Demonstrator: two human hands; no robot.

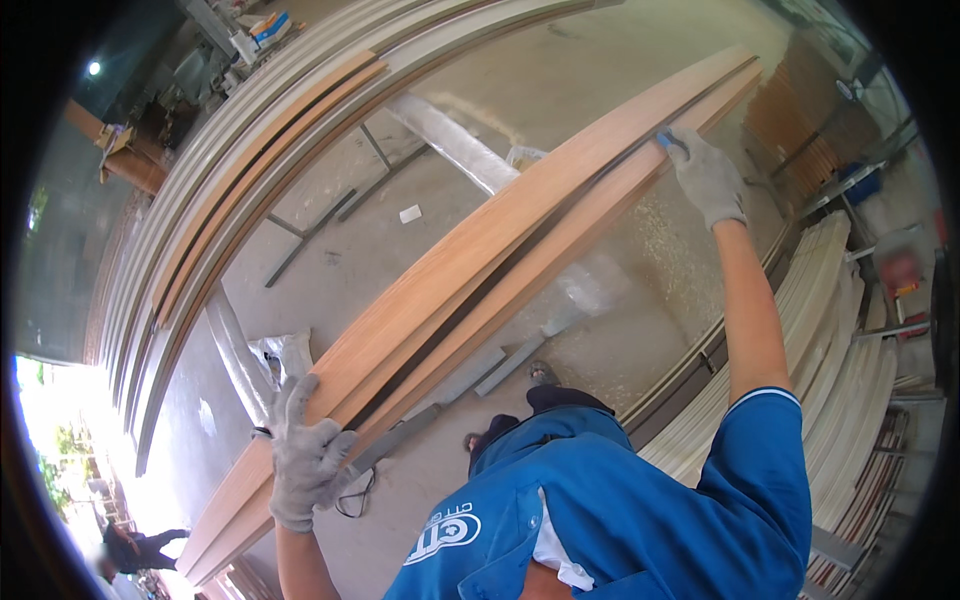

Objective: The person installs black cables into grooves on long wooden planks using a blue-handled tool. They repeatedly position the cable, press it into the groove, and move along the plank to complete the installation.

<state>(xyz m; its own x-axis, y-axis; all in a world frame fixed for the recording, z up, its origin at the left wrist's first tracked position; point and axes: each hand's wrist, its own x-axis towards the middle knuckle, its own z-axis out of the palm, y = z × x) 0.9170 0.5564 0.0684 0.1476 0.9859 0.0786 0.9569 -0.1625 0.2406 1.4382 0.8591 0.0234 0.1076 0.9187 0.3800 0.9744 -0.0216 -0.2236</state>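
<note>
A long curved wooden piece [430,295] with a dark slot along its length runs diagonally in front of the person, from lower left to upper right, above the floor [560,410]. The gloved left hand [308,460] rests on its near end, fingers spread; whether the thumb hooks underneath cannot be told. The gloved right hand [708,182] is toward the far end, its grip bunched around a small blue object [665,139], too small to identify, against the wood. Good handling here probably calls for a steady left palm, light, even pressure from the right, strokes along the grain, and fingertips clear of the slot. To the right, a metal rack [890,329] holds long pale strips [790,330]. Beyond it, a dark blue shape [862,185] may be a bin; its contents cannot be made out.
</note>
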